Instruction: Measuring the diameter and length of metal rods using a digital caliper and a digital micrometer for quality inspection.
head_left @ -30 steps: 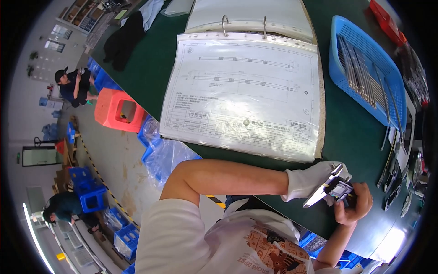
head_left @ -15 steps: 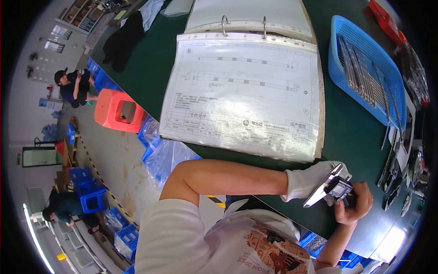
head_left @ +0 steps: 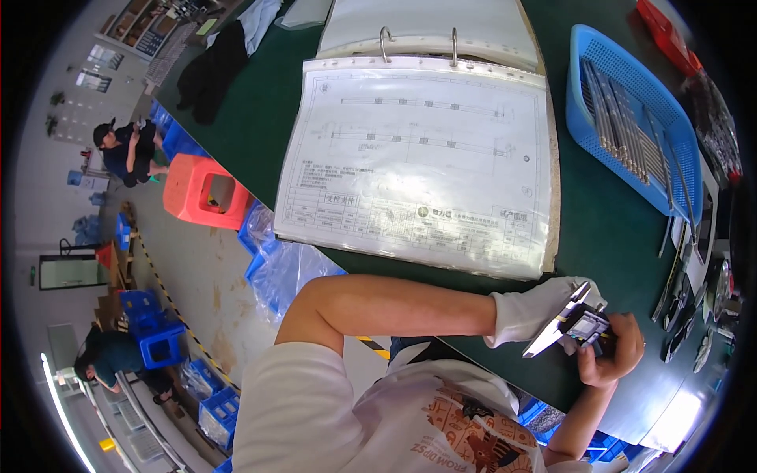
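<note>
A digital caliper [head_left: 585, 326], with a dark body, small display and pale metal jaws, is held over the near right part of the green table. My right hand [head_left: 619, 351] is bare, its thumb and fingers closed around the caliper's body. My left hand [head_left: 540, 310] wears a white glove and reaches in from the left. It is closed at the caliper from the other side; the caliper hides most of its fingers. I cannot make out any workpiece between the jaws.
An open ring binder [head_left: 418, 173] with a technical drawing lies ahead. At the right stands a blue basket [head_left: 579, 94] of metal rods [head_left: 615, 118]. Hand tools [head_left: 678, 315] lie along the right. A red stool [head_left: 205, 189] stands left of the table; two other people are further left.
Both hands and the caliper stay almost in place. My view has shifted very slightly. A person at the far lower left has moved an arm a little.
</note>
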A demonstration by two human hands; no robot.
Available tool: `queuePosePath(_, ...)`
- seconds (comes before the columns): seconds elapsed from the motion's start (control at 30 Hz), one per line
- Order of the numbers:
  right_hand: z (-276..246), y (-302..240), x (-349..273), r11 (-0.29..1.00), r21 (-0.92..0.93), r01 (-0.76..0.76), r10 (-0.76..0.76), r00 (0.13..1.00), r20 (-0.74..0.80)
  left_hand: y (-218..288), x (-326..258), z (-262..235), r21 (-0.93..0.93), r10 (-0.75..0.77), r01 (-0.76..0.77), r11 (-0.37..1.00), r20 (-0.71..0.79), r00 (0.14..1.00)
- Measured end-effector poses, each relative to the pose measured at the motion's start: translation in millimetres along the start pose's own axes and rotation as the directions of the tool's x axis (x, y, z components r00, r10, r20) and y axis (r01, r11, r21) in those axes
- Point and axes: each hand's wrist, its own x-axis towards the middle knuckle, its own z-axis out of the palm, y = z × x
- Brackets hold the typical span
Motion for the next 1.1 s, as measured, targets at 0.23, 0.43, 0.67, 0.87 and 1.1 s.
queuePosePath(0.23, 0, -3, 1, 1.000, -0.006, 0.007, -0.008, 1.000, -0.006, -4, 1, -5, -0.076, -0.018, 0.020, 0.997, 0.025, 1.000)
queuePosePath(0.43, -6, 1, 0, 0.997, -0.068, 0.038, -0.038, 0.999, 0.000, -6, 6, -5, -0.039, -0.006, 0.005, 0.999, -0.007, 1.000)
queuePosePath(0.67, -12, 5, -2, 0.992, -0.116, -0.055, 0.052, 0.998, -0.029, 8, -3, 7, 0.143, -0.075, 0.100, 0.985, -0.171, 0.982)
queuePosePath(0.87, -10, 9, -3, 0.991, -0.101, -0.086, 0.076, 0.992, -0.098, 6, 0, 7, 0.164, -0.020, 0.049, 0.985, -0.172, 0.985)
queuePosePath(1.1, -9, 8, 2, 0.992, -0.119, -0.032, 0.015, 0.989, -0.147, 5, 0, 6, 0.263, 0.014, 0.020, 0.965, -0.128, 0.992)
